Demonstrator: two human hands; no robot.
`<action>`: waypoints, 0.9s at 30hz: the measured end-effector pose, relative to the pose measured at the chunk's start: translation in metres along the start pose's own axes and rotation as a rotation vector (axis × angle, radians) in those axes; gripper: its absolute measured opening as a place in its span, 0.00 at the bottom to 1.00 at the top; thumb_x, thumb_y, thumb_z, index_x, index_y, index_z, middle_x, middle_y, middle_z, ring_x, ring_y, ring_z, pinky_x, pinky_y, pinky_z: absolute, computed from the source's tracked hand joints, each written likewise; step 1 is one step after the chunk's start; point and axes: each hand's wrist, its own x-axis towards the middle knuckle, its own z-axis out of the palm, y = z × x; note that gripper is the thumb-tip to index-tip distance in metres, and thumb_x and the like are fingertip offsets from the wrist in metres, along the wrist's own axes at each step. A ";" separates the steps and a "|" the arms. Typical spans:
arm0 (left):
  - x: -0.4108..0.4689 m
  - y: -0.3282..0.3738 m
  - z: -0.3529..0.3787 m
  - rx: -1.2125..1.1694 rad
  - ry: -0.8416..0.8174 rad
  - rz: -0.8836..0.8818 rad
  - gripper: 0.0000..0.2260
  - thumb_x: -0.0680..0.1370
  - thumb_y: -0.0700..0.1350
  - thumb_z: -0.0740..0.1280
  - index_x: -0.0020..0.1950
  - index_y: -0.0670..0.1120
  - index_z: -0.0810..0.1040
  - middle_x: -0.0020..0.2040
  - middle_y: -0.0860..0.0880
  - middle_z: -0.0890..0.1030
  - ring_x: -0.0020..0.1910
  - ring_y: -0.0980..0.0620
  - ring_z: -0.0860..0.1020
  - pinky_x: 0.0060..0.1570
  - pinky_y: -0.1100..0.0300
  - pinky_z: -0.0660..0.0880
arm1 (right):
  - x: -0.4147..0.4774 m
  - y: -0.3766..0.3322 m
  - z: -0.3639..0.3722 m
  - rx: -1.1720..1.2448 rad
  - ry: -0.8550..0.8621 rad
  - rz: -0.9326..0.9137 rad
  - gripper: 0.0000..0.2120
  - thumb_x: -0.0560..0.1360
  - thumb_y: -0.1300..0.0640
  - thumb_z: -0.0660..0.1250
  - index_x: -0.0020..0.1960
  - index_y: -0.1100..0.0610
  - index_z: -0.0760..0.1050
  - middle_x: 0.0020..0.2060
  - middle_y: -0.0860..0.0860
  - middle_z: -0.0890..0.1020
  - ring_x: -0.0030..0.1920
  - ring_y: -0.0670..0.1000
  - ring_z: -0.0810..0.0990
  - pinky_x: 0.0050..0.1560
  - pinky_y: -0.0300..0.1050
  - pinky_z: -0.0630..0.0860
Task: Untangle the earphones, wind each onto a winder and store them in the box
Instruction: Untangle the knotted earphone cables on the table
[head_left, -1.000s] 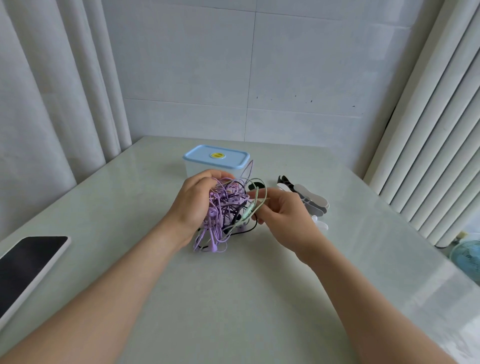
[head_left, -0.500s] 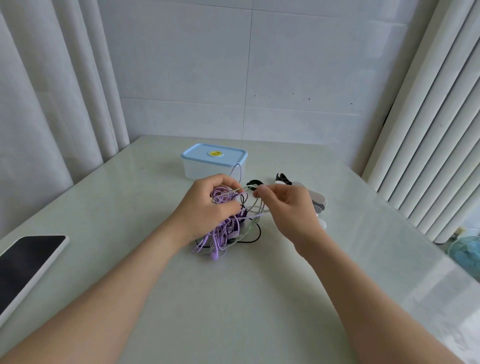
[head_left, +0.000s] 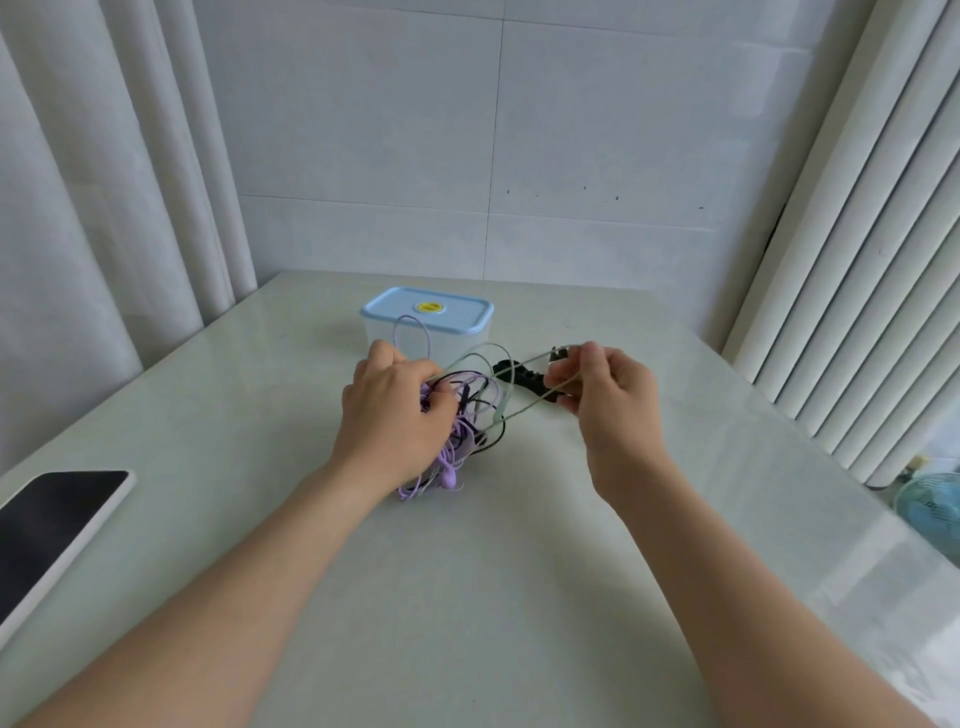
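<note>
Left grip (head_left: 395, 415) is curled round the tangle (head_left: 454, 452), a wad of thin rubbery cords in purple, black and pale green. The wad sits on the bench (head_left: 467, 597), under and just right of that grip, and purple earbuds trail out on the wrist side. One purple loop stands up past the knuckles.

Right grip (head_left: 613, 400) pinches the green cord (head_left: 501, 402) between thumb and fingers. Two strands run taut from the tangle across to it, and a slim inline pod hangs on the cord between the grips.

A black winder (head_left: 522, 376), flat notched plastic, lies on the bench between the grips, just beyond the strands. It is partly hidden by the right fingertips.

The box (head_left: 379, 338) sits just beyond the left grip. It is a translucent rounded rectangle with a light blue lid on and a round yellow sticker.

A phone (head_left: 52, 514), a dark glossy slab with a white rim, lies well left of the left grip. The bench is smooth, pale and glossy.
</note>
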 end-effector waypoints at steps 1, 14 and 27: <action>0.001 -0.002 0.000 -0.004 0.022 -0.018 0.06 0.79 0.48 0.68 0.46 0.49 0.83 0.50 0.50 0.69 0.53 0.43 0.74 0.58 0.47 0.74 | 0.002 -0.002 0.000 0.165 -0.010 0.095 0.12 0.85 0.58 0.58 0.48 0.58 0.77 0.33 0.52 0.81 0.39 0.52 0.83 0.46 0.46 0.78; -0.001 -0.006 -0.003 -0.088 0.059 0.262 0.13 0.82 0.35 0.59 0.55 0.48 0.82 0.52 0.49 0.82 0.49 0.45 0.81 0.50 0.53 0.76 | -0.016 -0.012 0.001 0.065 -0.481 0.168 0.12 0.87 0.59 0.56 0.58 0.57 0.79 0.28 0.49 0.60 0.27 0.53 0.69 0.36 0.44 0.74; 0.007 -0.011 0.001 -0.128 0.157 0.142 0.14 0.82 0.40 0.56 0.54 0.48 0.81 0.50 0.51 0.81 0.52 0.46 0.77 0.55 0.48 0.75 | -0.010 -0.022 -0.010 0.082 0.026 0.030 0.11 0.82 0.63 0.54 0.59 0.57 0.73 0.39 0.56 0.87 0.38 0.55 0.88 0.45 0.52 0.83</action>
